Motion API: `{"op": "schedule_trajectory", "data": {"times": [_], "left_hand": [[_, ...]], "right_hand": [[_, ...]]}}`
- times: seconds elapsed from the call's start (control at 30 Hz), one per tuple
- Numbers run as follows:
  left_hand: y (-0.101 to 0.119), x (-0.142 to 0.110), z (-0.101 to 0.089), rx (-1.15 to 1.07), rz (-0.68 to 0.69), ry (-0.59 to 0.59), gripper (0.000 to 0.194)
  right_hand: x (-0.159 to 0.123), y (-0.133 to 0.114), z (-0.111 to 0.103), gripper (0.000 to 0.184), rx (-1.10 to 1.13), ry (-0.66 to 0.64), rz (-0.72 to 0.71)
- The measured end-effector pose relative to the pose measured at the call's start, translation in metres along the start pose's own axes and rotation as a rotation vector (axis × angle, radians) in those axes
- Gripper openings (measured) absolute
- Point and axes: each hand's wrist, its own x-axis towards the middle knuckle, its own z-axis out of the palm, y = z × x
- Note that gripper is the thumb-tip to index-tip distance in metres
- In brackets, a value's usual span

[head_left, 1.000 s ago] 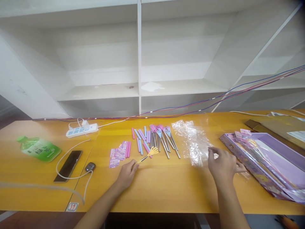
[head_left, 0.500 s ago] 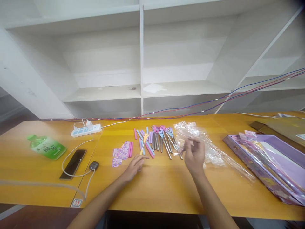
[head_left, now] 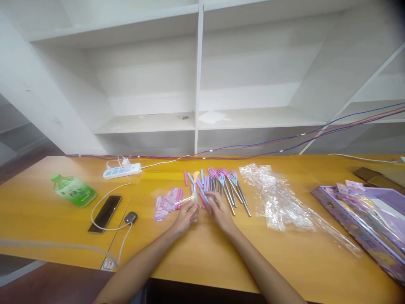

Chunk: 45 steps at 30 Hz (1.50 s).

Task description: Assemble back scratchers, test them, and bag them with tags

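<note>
My left hand (head_left: 187, 217) is closed on a yellow hand-shaped back scratcher (head_left: 195, 177), its head pointing away from me. My right hand (head_left: 220, 211) is beside it, fingers curled in a pinch. Between the hands and off to the left stretches a thin clear plastic bag (head_left: 184, 200), blurred and hard to trace. Several pink, blue and purple tubes (head_left: 205, 183) lie just beyond the hands. Right of them are metal-rod back scratchers with pink and blue hand-shaped heads (head_left: 221, 179). Small purple printed cards (head_left: 166, 203) lie left of the tubes.
More clear plastic bags (head_left: 278, 202) spread to the right. A purple box (head_left: 335, 219) holds packed items at far right. On the left are a green bottle (head_left: 74, 192), a phone (head_left: 105, 213), a small black device (head_left: 130, 217) and a power strip (head_left: 122, 170).
My right hand has moved left from the clear bags, arriving beside my left hand. The yellow back scratcher turned from pointing right to pointing away from me. The view has shifted slightly.
</note>
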Motion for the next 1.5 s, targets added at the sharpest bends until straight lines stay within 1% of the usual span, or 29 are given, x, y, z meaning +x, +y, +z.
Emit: {"op": "schedule_trajectory", "data": {"times": [0.1, 0.17, 0.23, 0.3, 0.37, 0.4, 0.47, 0.53, 0.57, 0.6, 0.63, 0.67, 0.73, 0.8, 0.83, 0.87, 0.93, 1.03, 1.1, 1.23, 1.37, 1.5], "left_hand": [[-0.003, -0.002, 0.000, -0.008, -0.056, -0.045, 0.049], [-0.003, -0.006, 0.000, 0.036, -0.105, -0.076, 0.051], [-0.002, -0.010, 0.001, 0.107, -0.122, -0.101, 0.052], [0.001, -0.013, 0.002, 0.218, -0.078, -0.103, 0.051], [0.006, -0.014, 0.002, 0.337, 0.011, -0.064, 0.048], [0.008, -0.014, 0.001, 0.375, 0.057, -0.031, 0.047], [0.014, -0.013, -0.003, 0.379, 0.118, 0.047, 0.045], [0.018, -0.011, -0.008, 0.312, 0.145, 0.147, 0.045], [0.019, -0.009, -0.011, 0.276, 0.153, 0.206, 0.045], [0.021, -0.007, -0.014, 0.245, 0.161, 0.270, 0.045], [0.023, -0.006, -0.017, 0.221, 0.170, 0.333, 0.044], [0.024, -0.004, -0.020, 0.201, 0.180, 0.391, 0.044], [0.028, -0.002, -0.025, 0.171, 0.195, 0.473, 0.043], [0.032, -0.001, -0.028, 0.149, 0.202, 0.519, 0.044], [0.033, -0.001, -0.029, 0.140, 0.202, 0.534, 0.045], [0.035, 0.000, -0.030, 0.130, 0.201, 0.546, 0.046], [0.037, 0.000, -0.031, 0.109, 0.191, 0.557, 0.047], [0.040, 0.000, -0.031, 0.039, 0.156, 0.537, 0.051], [0.042, 0.000, -0.029, -0.026, 0.140, 0.515, 0.053], [0.047, -0.001, -0.027, -0.136, 0.110, 0.468, 0.053], [0.049, -0.001, -0.029, -0.176, 0.067, 0.428, 0.051], [0.045, -0.001, -0.031, -0.186, 0.033, 0.380, 0.050]], "right_hand": [[0.003, 0.012, 0.007, 0.056, 0.177, -0.092, 0.102], [0.006, 0.014, 0.010, 0.055, 0.240, -0.112, 0.119], [0.007, 0.014, 0.011, 0.049, 0.268, -0.126, 0.134], [0.008, 0.013, 0.012, 0.046, 0.289, -0.162, 0.156], [0.008, 0.012, 0.009, 0.044, 0.306, -0.172, 0.169], [0.008, 0.012, 0.007, 0.043, 0.323, -0.145, 0.169], [0.009, 0.010, -0.002, 0.040, 0.398, -0.019, 0.145], [0.009, 0.009, -0.014, 0.035, 0.516, 0.151, 0.082], [0.008, 0.008, -0.021, 0.033, 0.572, 0.217, 0.049], [0.006, 0.007, -0.027, 0.031, 0.608, 0.249, 0.025], [0.004, 0.006, -0.032, 0.031, 0.615, 0.236, 0.017], [0.001, 0.005, -0.036, 0.031, 0.592, 0.173, 0.025], [-0.006, 0.002, -0.037, 0.037, 0.470, -0.057, 0.068], [-0.012, -0.002, -0.033, 0.045, 0.291, -0.307, 0.102], [-0.015, -0.004, -0.030, 0.047, 0.199, -0.399, 0.110], [-0.017, -0.006, -0.026, 0.049, 0.111, -0.455, 0.112], [-0.018, -0.008, -0.021, 0.051, -0.042, -0.482, 0.103], [-0.016, -0.008, -0.020, 0.051, -0.178, -0.423, 0.063], [-0.014, -0.008, -0.023, 0.050, -0.208, -0.403, 0.040], [-0.014, -0.009, -0.027, 0.048, -0.237, -0.423, 0.036], [-0.014, -0.011, -0.026, 0.047, -0.266, -0.440, 0.024], [-0.014, -0.009, -0.025, 0.047, -0.275, -0.445, 0.020]]}}
